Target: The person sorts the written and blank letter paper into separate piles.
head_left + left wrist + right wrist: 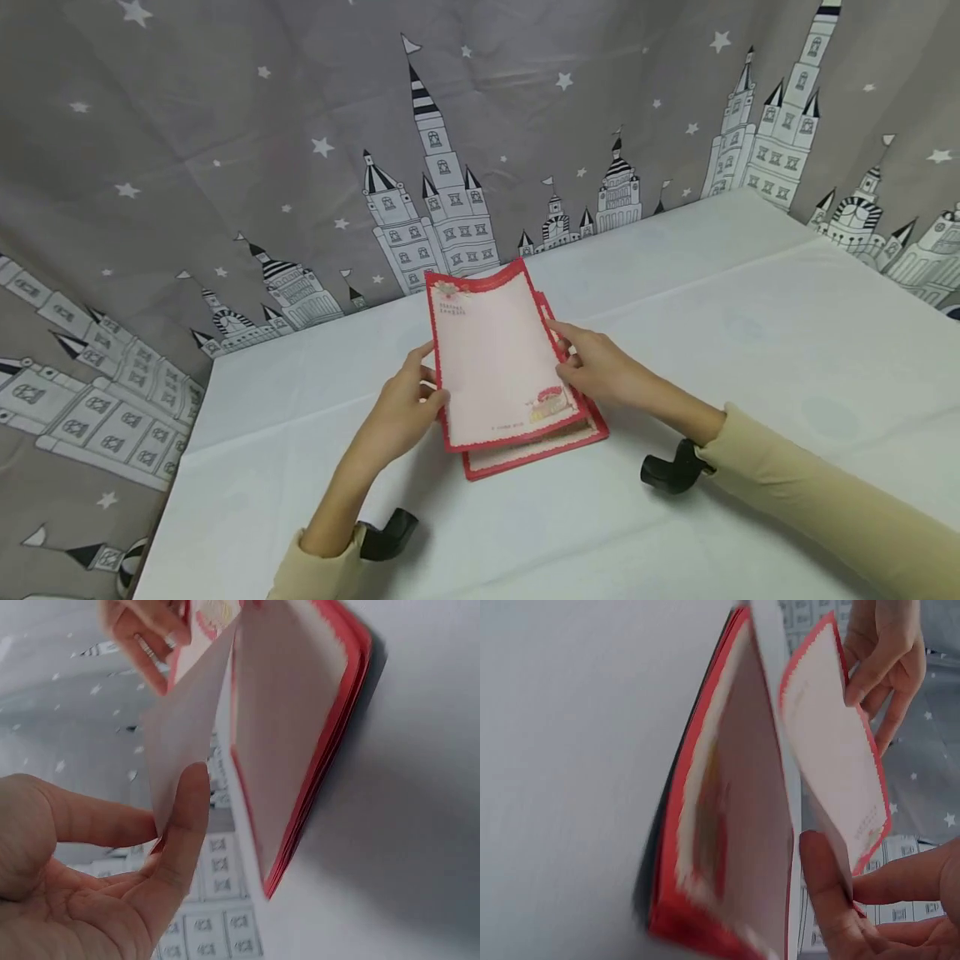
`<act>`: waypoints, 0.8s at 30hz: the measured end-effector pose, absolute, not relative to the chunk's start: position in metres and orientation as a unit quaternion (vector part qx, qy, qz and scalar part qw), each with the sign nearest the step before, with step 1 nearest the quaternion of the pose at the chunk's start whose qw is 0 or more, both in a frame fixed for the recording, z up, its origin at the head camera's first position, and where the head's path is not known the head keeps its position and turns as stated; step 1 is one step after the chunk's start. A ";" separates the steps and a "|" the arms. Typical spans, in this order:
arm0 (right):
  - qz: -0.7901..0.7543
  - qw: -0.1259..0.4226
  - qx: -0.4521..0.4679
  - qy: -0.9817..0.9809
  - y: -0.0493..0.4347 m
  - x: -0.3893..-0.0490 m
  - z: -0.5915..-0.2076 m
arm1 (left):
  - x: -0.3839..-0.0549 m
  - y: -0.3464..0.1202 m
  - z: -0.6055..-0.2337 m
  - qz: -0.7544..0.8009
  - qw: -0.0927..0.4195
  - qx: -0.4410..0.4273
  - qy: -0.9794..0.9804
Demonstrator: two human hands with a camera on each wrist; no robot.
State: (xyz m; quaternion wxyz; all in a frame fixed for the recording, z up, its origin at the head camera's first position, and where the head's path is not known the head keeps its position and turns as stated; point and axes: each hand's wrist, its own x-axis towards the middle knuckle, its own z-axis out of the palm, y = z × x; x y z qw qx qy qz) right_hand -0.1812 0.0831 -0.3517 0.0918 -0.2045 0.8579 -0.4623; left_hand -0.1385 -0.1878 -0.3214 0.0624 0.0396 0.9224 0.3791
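Observation:
My two hands hold a sheet of red-bordered letter paper [495, 358] by its side edges. The sheet is pale pink, with a flower print at the top left corner, a few small characters and a drawing at the bottom right; its top edge bows downward. My left hand [405, 408] pinches the left edge between thumb and fingers. On the opposite edge, my right hand [600, 362] pinches likewise. Below the raised sheet lies a stack of similar red-edged paper [739, 802], mostly covered by it in the head view. Both wrist views show a gap between sheet and stack.
A white cloth covers the table [750, 333] around the stack. Behind it hangs a grey curtain [262, 125] printed with castles and stars. Black curved pieces [390, 533] sit at both wrists, by the beige sleeves [810, 483].

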 end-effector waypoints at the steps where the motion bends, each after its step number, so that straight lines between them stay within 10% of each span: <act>1: -0.475 0.099 -0.208 0.850 0.079 -0.180 -0.351 | -0.135 -0.194 -0.318 0.384 0.062 0.037 0.920; 24: -0.520 0.228 -0.271 0.777 -0.039 -0.160 -0.353 | -0.104 -0.291 -0.290 0.349 0.115 -0.067 0.928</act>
